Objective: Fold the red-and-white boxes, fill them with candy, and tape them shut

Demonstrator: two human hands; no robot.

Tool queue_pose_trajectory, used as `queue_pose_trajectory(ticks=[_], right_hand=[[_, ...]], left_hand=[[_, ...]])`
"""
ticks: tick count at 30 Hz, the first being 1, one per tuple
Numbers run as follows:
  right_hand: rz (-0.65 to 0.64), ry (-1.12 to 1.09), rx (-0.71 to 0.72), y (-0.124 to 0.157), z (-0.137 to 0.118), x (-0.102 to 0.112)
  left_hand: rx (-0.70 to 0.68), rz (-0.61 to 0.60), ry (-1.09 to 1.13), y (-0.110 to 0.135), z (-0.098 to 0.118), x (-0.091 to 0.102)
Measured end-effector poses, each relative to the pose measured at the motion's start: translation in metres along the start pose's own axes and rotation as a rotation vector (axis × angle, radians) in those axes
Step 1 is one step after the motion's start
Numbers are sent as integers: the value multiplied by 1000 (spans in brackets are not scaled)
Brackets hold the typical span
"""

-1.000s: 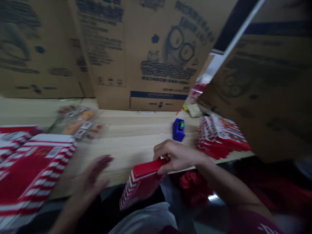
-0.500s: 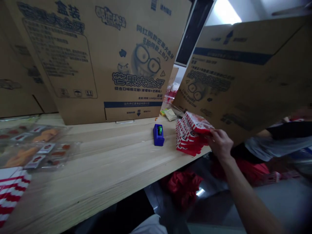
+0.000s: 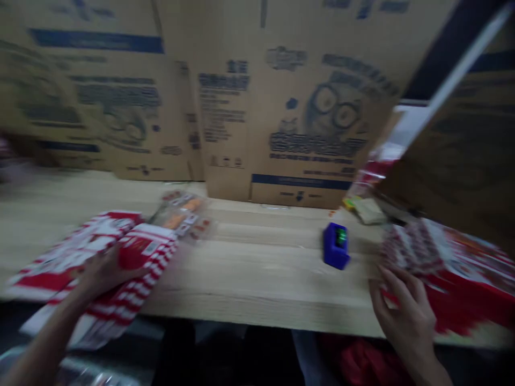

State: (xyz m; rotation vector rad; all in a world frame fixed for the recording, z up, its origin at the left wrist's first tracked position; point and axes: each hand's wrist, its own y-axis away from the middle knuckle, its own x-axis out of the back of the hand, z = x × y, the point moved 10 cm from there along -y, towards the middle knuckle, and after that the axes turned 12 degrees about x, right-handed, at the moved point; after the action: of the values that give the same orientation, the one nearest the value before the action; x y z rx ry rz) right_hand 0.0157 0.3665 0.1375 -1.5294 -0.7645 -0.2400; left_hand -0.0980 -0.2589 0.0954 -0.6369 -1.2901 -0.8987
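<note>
My left hand (image 3: 102, 271) lies on a flattened red-and-white striped carton (image 3: 139, 254), thumb stretched to the right and holding nothing that I can see; motion blurs its fingertips. That carton overlaps more flat red-and-white cartons (image 3: 80, 252), whose near ends jut past the table edge. At the right, my right hand (image 3: 410, 316) is open, its fingers curved and apart, beside a stack of red-and-white boxes (image 3: 466, 273). Whether its fingertips touch the stack is unclear. Between the hands stands a blue tape dispenser (image 3: 336, 249) with a green core.
Large printed cardboard boxes (image 3: 298, 123) line the back of the wooden table (image 3: 249, 273). Clear packets of snacks (image 3: 185, 214) lie behind the flat cartons. A small pale packet (image 3: 369, 210) sits near the right box. Below the table is red plastic (image 3: 366, 362).
The view has swung left, bringing my left hand and the flat cartons into sight. My right hand has moved from the top of the box stack to its near left side.
</note>
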Motion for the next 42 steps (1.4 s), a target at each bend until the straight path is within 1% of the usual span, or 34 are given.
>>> queue_pose_trajectory(ticks=[1, 2, 4, 6, 7, 8, 9, 10, 11, 12, 13, 14, 15, 17, 19, 21, 24, 25, 26, 27, 28, 30, 31, 33, 35, 36, 38, 40, 42], right_hand=[[-13, -117, -36, -2, -14, -23], [-42, -249, -85, -3, -30, -48], [-153, -561, -219, -3, -71, -102], [-299, -931, -376, 1, -127, -154], [-405, -1131, -455, 5, -160, -177], [-495, -1340, -519, 7, -194, -194], [-559, -1529, -563, 8, -226, -205], [-617, -1672, -580, 8, -253, -210], [-656, -1776, -586, 8, -273, -211], [-678, -1832, -594, 9, -286, -211], [-688, -1847, -606, 12, -291, -209], [-690, -1834, -623, 17, -290, -208], [-685, -1801, -645, 23, -284, -206], [-667, -1712, -680, 37, -262, -202], [-664, -1616, -712, 52, -236, -199], [-687, -1551, -760, 67, -215, -199], [-726, -1503, -813, 79, -196, -204], [-725, -1487, -827, 80, -191, -206], [-718, -1471, -841, 79, -188, -208], [-716, -1464, -857, 78, -185, -210], [-722, -1474, -878, 78, -185, -212], [-747, -1523, -936, 78, -185, -215], [-758, -1545, -959, 77, -185, -217], [-776, -1561, -966, 76, -183, -221], [-784, -1551, -938, 76, -180, -226], [-792, -1550, -938, 78, -181, -229], [-799, -1580, -983, 84, -184, -236], [-809, -1645, -1042, 90, -191, -240], [-831, -1714, -1050, 94, -202, -240]], left_hand=[[46, -22, -107, 4, -17, 3], [40, 4, -153, 9, -22, 11], [6, 74, -146, 19, -18, 31], [-74, 148, -64, 38, 5, 48], [-131, 166, -12, 52, 20, 53], [-194, 176, 47, 69, 36, 54], [-260, 174, 110, 88, 52, 52], [-318, 172, 181, 107, 66, 47], [-368, 148, 242, 125, 79, 38], [-400, 115, 299, 140, 89, 27], [-422, 89, 349, 153, 98, 15], [-417, 76, 400, 162, 102, 4], [-399, 53, 448, 167, 105, -6], [-343, -22, 562, 170, 107, -25], [-289, -155, 712, 169, 107, -43], [-252, -318, 870, 168, 110, -63], [-156, -603, 1051, 169, 117, -101], [-110, -670, 1081, 170, 118, -113], [-69, -705, 1099, 170, 117, -122], [-43, -702, 1112, 168, 116, -128], [-43, -669, 1128, 166, 114, -128], [-98, -610, 1184, 164, 112, -124], [-118, -618, 1228, 165, 110, -123], [-102, -698, 1312, 169, 107, -130], [-16, -774, 1378, 175, 101, -144], [28, -791, 1409, 178, 97, -150], [83, -806, 1459, 182, 93, -158], [97, -827, 1474, 183, 94, -161], [46, -813, 1479, 178, 98, -153]])
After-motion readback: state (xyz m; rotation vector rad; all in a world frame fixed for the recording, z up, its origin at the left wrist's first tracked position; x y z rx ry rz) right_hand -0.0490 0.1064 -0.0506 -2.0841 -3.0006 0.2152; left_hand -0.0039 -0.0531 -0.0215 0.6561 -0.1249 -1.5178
